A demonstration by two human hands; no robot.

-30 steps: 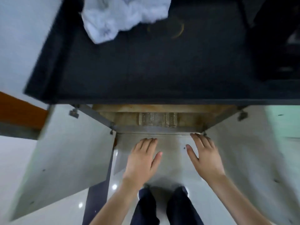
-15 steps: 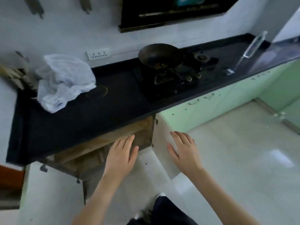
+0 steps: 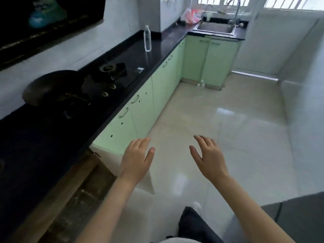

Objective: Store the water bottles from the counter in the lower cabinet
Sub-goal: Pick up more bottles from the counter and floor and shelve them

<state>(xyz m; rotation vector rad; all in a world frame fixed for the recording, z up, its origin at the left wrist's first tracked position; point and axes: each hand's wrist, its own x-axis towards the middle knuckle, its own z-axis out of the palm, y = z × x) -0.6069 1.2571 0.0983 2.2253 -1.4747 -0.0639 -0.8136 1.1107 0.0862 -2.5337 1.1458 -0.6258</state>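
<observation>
A clear plastic water bottle [image 3: 147, 38] stands upright on the black counter [image 3: 163, 41], well beyond the stove. The lower cabinet [image 3: 84, 186] is open at the lower left, with its door [image 3: 140, 176] swung out under my left hand; blurred clear shapes lie inside it. My left hand [image 3: 136, 160] and my right hand [image 3: 208, 158] hover empty over the floor with fingers spread, far from the bottle. A small clear bottle [image 3: 202, 83] sits on the floor by the corner cabinets.
A dark wok [image 3: 52, 88] rests on the gas stove [image 3: 108, 74]. Green cabinet fronts [image 3: 140, 106] line the counter. A steel sink [image 3: 215, 28] with taps sits at the far end beside a plastic bag [image 3: 191, 15]. Glossy tiled floor [image 3: 228, 120] stretches ahead.
My view has swung right, from the open cabinet to along the counter. Both hands have lifted away from the cabinet opening and stay empty. The bottle on the counter has come into sight.
</observation>
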